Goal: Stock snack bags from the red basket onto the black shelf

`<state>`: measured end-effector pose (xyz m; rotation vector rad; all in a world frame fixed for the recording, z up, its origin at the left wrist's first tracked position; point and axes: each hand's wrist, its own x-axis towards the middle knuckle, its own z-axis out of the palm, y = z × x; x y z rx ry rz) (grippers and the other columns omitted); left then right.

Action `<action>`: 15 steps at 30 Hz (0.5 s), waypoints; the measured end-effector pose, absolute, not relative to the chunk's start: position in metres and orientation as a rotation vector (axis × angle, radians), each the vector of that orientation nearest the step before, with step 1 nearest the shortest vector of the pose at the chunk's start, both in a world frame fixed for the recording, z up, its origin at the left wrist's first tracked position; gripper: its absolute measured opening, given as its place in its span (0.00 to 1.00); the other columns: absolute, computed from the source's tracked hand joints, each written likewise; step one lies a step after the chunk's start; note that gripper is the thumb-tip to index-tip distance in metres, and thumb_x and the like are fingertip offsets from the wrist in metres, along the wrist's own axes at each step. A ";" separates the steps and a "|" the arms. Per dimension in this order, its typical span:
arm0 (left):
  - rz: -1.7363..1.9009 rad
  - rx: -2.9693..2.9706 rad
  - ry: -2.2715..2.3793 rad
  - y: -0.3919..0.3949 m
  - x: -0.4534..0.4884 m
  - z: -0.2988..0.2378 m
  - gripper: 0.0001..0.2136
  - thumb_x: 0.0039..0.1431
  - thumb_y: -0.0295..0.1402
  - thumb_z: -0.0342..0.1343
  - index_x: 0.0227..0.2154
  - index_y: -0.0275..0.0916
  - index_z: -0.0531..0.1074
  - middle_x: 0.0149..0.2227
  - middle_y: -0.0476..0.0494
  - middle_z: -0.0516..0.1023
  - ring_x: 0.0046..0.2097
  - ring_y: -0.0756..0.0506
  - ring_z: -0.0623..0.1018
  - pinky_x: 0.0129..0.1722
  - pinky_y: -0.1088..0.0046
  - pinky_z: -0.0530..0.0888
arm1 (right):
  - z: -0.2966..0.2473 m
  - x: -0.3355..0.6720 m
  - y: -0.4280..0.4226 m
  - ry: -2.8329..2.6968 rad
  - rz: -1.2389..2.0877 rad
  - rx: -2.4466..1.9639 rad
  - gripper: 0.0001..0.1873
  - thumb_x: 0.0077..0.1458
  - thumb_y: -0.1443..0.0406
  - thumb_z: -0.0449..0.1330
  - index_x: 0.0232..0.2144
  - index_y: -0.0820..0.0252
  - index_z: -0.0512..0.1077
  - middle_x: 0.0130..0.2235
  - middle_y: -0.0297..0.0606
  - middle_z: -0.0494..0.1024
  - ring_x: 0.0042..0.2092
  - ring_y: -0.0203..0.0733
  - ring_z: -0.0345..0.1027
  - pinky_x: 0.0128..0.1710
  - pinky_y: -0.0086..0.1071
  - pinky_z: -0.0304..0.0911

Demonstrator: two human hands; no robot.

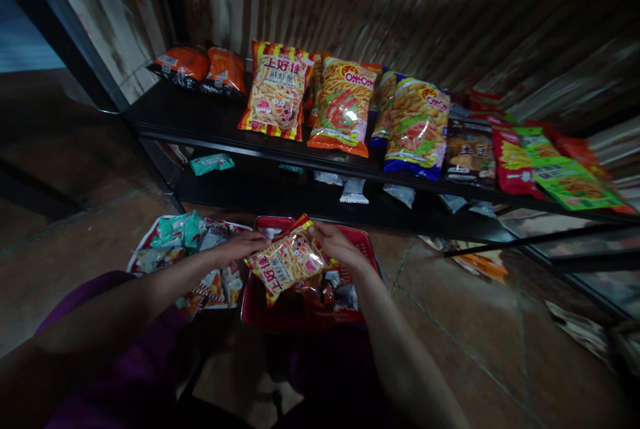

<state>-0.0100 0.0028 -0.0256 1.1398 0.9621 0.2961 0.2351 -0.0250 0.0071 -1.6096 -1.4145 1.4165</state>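
Observation:
A bag of prawn crackers (pixel 289 262), yellow and red with a clear window, is tilted between my hands above a red basket (pixel 310 323). My left hand (pixel 246 245) is closed at its left upper edge, the fingertips partly hidden. Around the opposite end, my right hand (pixel 336 242) grips the bag with the thumb and fingers. Small snack packets lie in the red basket underneath. Beside it on the left stands a white basket (pixel 150 232) filled with turquoise, white and orange packets.
Ahead is a black shelf (pixel 210 119). On it stand a matching prawn cracker bag (pixel 277 90), other snack bags (pixel 417 125), orange packets (pixel 185 63) and green packets (pixel 575 179). The lower shelf (pixel 240 189) holds small packets. Crumpled wrappers (pixel 477 259) lie on the tiled floor at right.

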 end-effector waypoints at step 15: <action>0.177 1.101 0.767 -0.005 -0.005 -0.018 0.22 0.44 0.43 0.63 0.42 0.37 0.73 0.43 0.41 0.78 0.46 0.39 0.75 0.42 0.67 0.71 | -0.006 0.239 -0.015 -1.255 1.465 -1.644 0.24 0.44 0.45 0.58 0.23 0.61 0.72 0.23 0.34 0.75 0.24 0.36 0.64 0.25 0.28 0.56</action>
